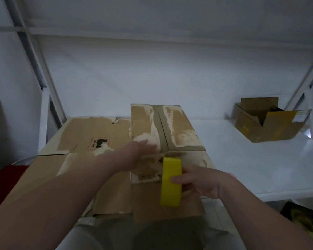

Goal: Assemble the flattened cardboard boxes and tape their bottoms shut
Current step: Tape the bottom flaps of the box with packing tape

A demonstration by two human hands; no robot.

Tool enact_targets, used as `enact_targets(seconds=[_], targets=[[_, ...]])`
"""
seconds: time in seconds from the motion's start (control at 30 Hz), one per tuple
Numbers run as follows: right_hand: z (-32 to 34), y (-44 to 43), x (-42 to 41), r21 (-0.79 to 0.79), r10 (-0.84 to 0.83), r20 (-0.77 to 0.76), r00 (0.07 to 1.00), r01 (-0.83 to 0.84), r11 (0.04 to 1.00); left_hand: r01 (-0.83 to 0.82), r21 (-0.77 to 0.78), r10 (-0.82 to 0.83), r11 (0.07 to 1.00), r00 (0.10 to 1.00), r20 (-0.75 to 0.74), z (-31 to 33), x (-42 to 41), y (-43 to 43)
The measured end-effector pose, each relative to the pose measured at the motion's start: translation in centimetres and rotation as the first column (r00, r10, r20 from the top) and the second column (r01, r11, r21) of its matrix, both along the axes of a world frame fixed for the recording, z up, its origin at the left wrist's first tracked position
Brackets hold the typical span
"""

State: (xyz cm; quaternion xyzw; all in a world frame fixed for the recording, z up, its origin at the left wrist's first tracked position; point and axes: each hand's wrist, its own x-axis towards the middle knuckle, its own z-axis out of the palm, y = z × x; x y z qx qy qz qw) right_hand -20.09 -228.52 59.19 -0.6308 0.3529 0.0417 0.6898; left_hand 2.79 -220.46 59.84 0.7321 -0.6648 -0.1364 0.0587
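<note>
The left hand [143,147] presses flat, fingers straight, on the torn, fuzzy flaps of the upturned cardboard box [177,127] at centre. The right hand [197,183] grips a smooth yellow tape roll [171,177] at the box's near edge. Flattened cardboard [90,134] lies left.

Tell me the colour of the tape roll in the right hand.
Bright yellow tape roll, seen clearly in the head view.

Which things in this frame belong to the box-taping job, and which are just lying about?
In the job: the box under the left hand; the yellow tape roll in the right hand; the flattened cardboard on the table.
Lying about: the open box far right, untouched; a red object lower left, too blurred to name.
</note>
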Motion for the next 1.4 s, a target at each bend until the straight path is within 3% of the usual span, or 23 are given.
enact_targets(seconds=[0.17, 0.27, 0.33, 0.4, 0.43, 0.47, 0.53, 0.57, 0.63, 0.7, 0.8, 0.93, 1.1, 1.23, 1.4], targets=[[-0.4, 1.2, 2.5, -0.043, -0.134, 0.078, 0.988, 0.137, 0.990, -0.105, -0.085, 0.118, 0.991, 0.979, 0.165, 0.4, -0.7, -1.1], [-0.9, 1.3, 3.0, -0.083, -0.167, 0.090, 0.982, 0.175, 0.981, -0.297, -0.314, 0.364, 0.902, 0.914, 0.181, -0.2, -1.7, -0.3], [-1.0, 1.4, 2.9, -0.095, -0.141, 0.085, 0.986, 0.149, 0.984, -0.464, -0.480, 0.523, 0.744, 0.853, -0.014, -1.0, -2.6, 0.4], [-1.2, 1.4, 2.7, -0.113, -0.103, 0.074, 0.992, 0.111, 0.987, -0.632, -0.393, 0.510, 0.668, 0.774, -0.376, -1.9, -4.0, 0.5], [-1.2, 1.3, 2.6, -0.125, -0.089, 0.065, 0.994, 0.096, 0.987, -0.675, -0.241, 0.443, 0.697, 0.670, -0.595, -2.3, -4.8, 0.3], [-1.2, 1.2, 2.5, -0.134, -0.074, 0.056, 0.996, 0.081, 0.988, -0.655, -0.058, 0.372, 0.754, 0.498, -0.783, -2.6, -5.7, 0.1], [-0.9, 0.8, 2.1, -0.146, -0.038, 0.030, 0.999, 0.042, 0.988, -0.548, 0.244, 0.384, 0.800, 0.156, -0.910, -2.8, -6.9, -0.3], [-0.6, 0.6, 1.9, -0.171, -0.015, -0.001, 1.000, 0.015, 0.985, -0.519, 0.315, 0.411, 0.795, 0.079, -0.908, -2.9, -7.2, -0.5], [-0.1, 0.0, 1.4, -0.315, 0.003, -0.105, 0.995, -0.036, 0.949, -0.516, 0.326, 0.422, 0.792, 0.077, -0.903, -3.1, -7.4, -1.1], [0.1, -1.0, 1.0, -0.586, -0.078, -0.175, 0.981, -0.040, 0.810, -0.491, 0.312, 0.411, 0.813, 0.105, -0.905, -3.4, -7.8, -1.4], [0.2, -2.6, 0.5, -0.847, -0.250, -0.016, 0.968, 0.119, 0.518, -0.470, 0.337, 0.446, 0.815, 0.139, -0.884, -3.7, -7.9, -1.3], [0.2, -3.7, 1.1, -0.942, -0.184, 0.136, 0.973, 0.185, 0.280, -0.399, 0.344, 0.444, 0.850, 0.190, -0.876, -3.8, -7.1, -0.9], [-1.2, -4.2, 2.9, -0.961, -0.078, 0.007, 0.997, 0.029, 0.277, -0.332, 0.351, 0.436, 0.876, 0.230, -0.870, -3.6, -6.2, -0.9], [-1.8, -5.2, 3.8, -0.970, -0.126, -0.110, 0.986, -0.079, 0.228, -0.296, 0.341, 0.418, 0.892, 0.253, -0.873, -3.3, -5.5, -1.5], [-1.5, -5.9, 5.3, -0.952, -0.204, -0.298, 0.932, -0.274, 0.139, -0.307, 0.325, 0.387, 0.895, 0.169, -0.906, -4.2, -5.9, -1.3]])
